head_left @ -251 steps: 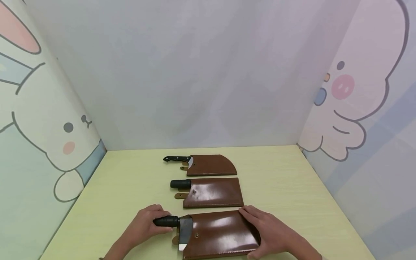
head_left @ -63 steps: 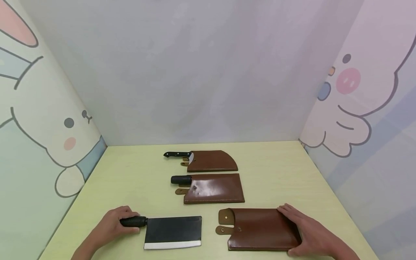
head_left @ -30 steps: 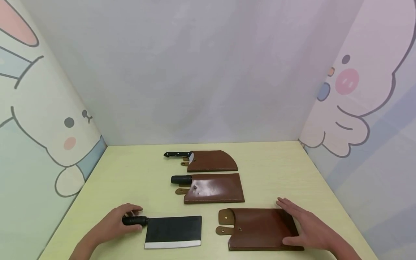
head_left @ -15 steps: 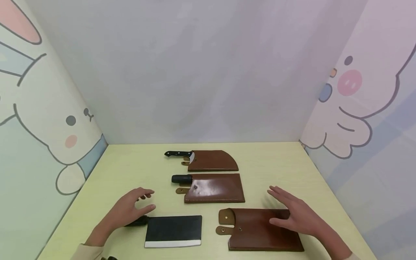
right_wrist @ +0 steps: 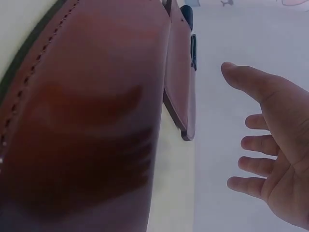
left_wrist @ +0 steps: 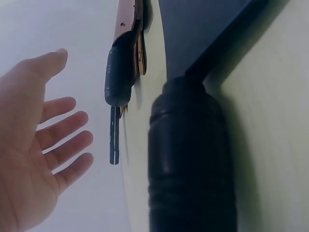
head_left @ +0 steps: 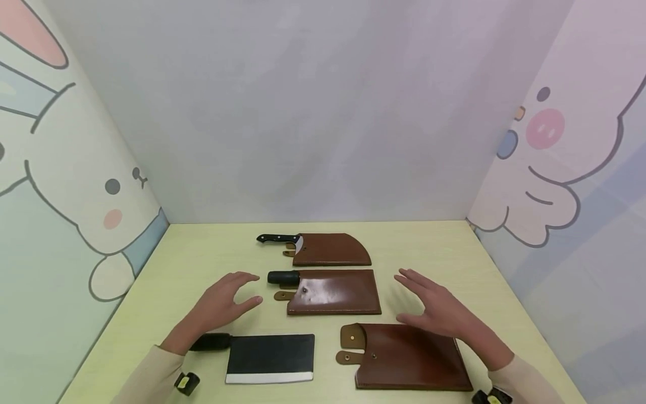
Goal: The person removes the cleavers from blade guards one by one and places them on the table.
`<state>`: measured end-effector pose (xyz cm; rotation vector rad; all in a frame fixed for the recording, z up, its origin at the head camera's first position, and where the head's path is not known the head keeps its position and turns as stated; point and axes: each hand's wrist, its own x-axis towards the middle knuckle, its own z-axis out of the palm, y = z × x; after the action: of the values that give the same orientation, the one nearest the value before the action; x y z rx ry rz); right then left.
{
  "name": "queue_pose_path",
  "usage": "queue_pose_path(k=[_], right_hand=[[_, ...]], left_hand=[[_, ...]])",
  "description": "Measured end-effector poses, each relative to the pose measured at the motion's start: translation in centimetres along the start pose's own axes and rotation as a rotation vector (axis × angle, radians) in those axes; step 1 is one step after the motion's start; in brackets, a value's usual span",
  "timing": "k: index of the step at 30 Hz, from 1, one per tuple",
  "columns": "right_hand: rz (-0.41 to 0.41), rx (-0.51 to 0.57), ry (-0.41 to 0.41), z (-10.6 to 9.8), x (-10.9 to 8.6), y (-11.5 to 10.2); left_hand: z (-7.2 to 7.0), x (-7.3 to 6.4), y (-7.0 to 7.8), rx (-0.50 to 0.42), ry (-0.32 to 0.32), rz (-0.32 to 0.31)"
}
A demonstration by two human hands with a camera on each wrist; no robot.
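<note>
My left hand [head_left: 222, 303] hovers with spread fingers just left of the middle cleaver's black handle [head_left: 284, 278], holding nothing. That cleaver's blade is hidden in a brown leather sheath [head_left: 335, 292]. Over on the other side, my right hand [head_left: 436, 306] is also spread and empty, off the sheath's right end. A bare cleaver [head_left: 271, 356] with a dark blade and pale edge lies at the front left; its black handle [left_wrist: 190, 159] looms large in the left wrist view. The front sheath [head_left: 411, 359], at front right, lies flat with its strap and flap undone.
At the back lies another knife with a black riveted handle [head_left: 277, 238], its blade mostly inside a curved brown sheath [head_left: 330, 249]. A pale yellow table [head_left: 429, 247] bears everything, with a grey wall [head_left: 313, 112] behind and cartoon-printed panels on both sides.
The front cleaver came out of its sheath, and both were laid apart. Then both hands let go, rose and moved forward and inward, towards the middle sheathed cleaver.
</note>
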<state>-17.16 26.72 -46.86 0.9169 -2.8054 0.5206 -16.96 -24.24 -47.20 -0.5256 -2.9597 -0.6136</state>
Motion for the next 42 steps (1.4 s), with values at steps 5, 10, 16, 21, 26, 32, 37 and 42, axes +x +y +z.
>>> queue_pose_path(k=[5, 10, 16, 21, 26, 32, 37, 42], right_hand=[[-0.007, 0.011, -0.046, 0.5, 1.9, -0.4], [0.004, 0.007, -0.115, 1.4, 3.7, -0.6], [0.016, -0.001, -0.171, 2.7, 5.4, -0.5], [0.016, 0.011, -0.199, 3.4, 6.5, -0.4], [-0.012, 0.002, -0.230, 4.0, 7.3, -0.2], [-0.022, 0.008, -0.252, 4.5, 7.9, 0.1], [-0.006, 0.029, -0.285, 4.9, 8.3, 0.1], [0.009, 0.045, -0.319, 5.4, 8.3, 0.0]], left_hand=[[0.3, 1.9, 0.5, 0.002, -0.045, 0.028], [1.2, 3.7, 0.8, 0.009, -0.084, 0.061], [2.0, 5.2, 0.6, 0.009, -0.103, 0.112], [2.7, 6.2, 0.4, 0.011, -0.104, 0.124], [3.2, 7.1, 0.3, 0.013, -0.139, 0.113], [3.6, 7.9, 0.7, -0.020, -0.189, 0.088], [4.3, 8.5, 0.9, -0.028, -0.213, 0.089], [4.6, 8.9, 1.1, -0.015, -0.232, 0.104]])
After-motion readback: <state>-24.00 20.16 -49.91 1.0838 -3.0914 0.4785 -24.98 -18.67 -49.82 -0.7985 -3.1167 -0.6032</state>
